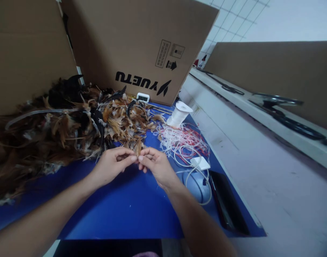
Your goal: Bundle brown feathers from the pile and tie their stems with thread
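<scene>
Just in front of a big pile of brown and black feathers, my two hands meet above the blue table. My left hand pinches the base of a small brown feather between thumb and fingers. From the other side, my right hand closes its thumb and fingers on the same feather base. The feather points away from me, its tip near the pile. The fingertips of both hands nearly touch and hide the feather's lower end.
Right of the pile are a white spool, tangled white and red strings, a white adapter with cable and a black phone-like slab. A cardboard box stands behind. Scissors lie on the ledge at right.
</scene>
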`<action>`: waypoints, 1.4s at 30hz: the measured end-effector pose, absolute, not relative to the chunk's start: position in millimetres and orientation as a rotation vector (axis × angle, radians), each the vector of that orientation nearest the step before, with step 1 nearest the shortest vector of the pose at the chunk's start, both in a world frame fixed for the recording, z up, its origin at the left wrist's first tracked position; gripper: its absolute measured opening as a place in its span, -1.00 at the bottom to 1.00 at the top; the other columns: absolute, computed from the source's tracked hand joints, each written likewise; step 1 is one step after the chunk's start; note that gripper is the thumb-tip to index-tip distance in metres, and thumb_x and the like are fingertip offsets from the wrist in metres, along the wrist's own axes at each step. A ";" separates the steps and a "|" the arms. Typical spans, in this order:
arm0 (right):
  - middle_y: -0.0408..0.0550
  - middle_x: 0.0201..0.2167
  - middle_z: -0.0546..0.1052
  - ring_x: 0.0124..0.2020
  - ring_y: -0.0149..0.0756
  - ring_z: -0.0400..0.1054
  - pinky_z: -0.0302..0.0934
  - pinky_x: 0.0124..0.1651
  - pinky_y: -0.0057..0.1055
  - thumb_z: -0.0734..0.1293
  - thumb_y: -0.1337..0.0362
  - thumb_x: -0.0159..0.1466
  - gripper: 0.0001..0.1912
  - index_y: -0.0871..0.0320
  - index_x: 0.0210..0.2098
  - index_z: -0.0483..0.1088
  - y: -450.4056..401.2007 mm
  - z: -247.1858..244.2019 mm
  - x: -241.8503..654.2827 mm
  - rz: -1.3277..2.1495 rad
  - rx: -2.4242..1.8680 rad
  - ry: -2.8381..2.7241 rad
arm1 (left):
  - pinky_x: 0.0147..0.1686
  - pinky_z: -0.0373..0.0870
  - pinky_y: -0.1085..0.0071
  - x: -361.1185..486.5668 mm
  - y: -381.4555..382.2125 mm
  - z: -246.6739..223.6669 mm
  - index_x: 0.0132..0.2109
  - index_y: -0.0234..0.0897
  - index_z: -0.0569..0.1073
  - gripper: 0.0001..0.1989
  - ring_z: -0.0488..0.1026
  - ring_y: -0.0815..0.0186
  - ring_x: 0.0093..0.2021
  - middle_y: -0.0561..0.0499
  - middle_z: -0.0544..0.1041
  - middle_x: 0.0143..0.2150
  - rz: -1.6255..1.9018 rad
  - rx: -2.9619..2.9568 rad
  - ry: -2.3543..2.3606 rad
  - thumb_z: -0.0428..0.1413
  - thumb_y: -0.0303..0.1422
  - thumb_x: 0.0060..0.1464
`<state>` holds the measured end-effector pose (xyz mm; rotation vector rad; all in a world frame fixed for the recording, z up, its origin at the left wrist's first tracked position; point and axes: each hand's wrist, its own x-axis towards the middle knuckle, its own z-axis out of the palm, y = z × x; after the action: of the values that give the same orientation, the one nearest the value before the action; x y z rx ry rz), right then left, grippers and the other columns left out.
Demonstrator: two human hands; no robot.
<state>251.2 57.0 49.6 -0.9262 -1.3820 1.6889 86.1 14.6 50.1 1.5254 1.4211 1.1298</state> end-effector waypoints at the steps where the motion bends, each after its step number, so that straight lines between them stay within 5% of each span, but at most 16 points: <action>1: -0.22 -0.64 0.45 -0.63 -0.50 0.29 0.11 -0.58 -0.57 0.41 0.27 0.05 -0.86 0.17 -0.43 0.38 56.4 49.3 250.9 1.688 -0.923 -1.387 | -0.61 0.25 0.54 87.9 14.0 49.2 -0.25 -0.31 0.54 -0.75 0.30 0.47 -0.63 0.05 0.53 -0.46 1.132 1.505 1.421 0.15 -0.21 0.03; 16: -0.25 -0.60 0.46 -0.62 -0.48 0.35 0.18 -0.57 -0.56 0.37 0.33 0.05 -0.89 0.15 -0.42 0.35 51.2 42.1 244.5 1.497 -0.973 -1.509 | -0.53 0.24 0.54 88.3 11.3 47.2 -0.37 -0.28 0.54 -0.83 0.35 0.46 -0.55 0.07 0.49 -0.46 1.205 1.766 1.535 0.10 -0.32 0.10; 29: -0.16 -0.53 0.54 -0.64 -0.47 0.35 0.11 -0.65 -0.59 0.33 0.34 0.02 -0.84 0.16 -0.36 0.33 49.7 46.9 246.5 1.566 -1.101 -1.487 | -0.59 0.14 0.54 81.2 16.9 48.4 -0.32 -0.28 0.49 -0.83 0.21 0.48 -0.65 0.18 0.31 -0.69 1.439 1.396 1.670 0.09 -0.27 0.11; 42: -0.17 -0.55 0.50 -0.58 -0.48 0.34 0.22 -0.47 -0.52 0.27 0.46 0.04 -0.85 0.19 -0.37 0.39 56.5 42.8 267.9 1.555 -1.071 -1.960 | -0.65 0.10 0.58 78.0 16.8 48.4 -0.28 -0.26 0.48 -0.85 0.21 0.50 -0.64 0.16 0.33 -0.66 1.459 1.322 1.531 0.10 -0.27 0.11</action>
<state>267.9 56.5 42.8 -1.0708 -1.9604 1.5549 78.0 16.8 48.4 1.3219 1.5307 1.4592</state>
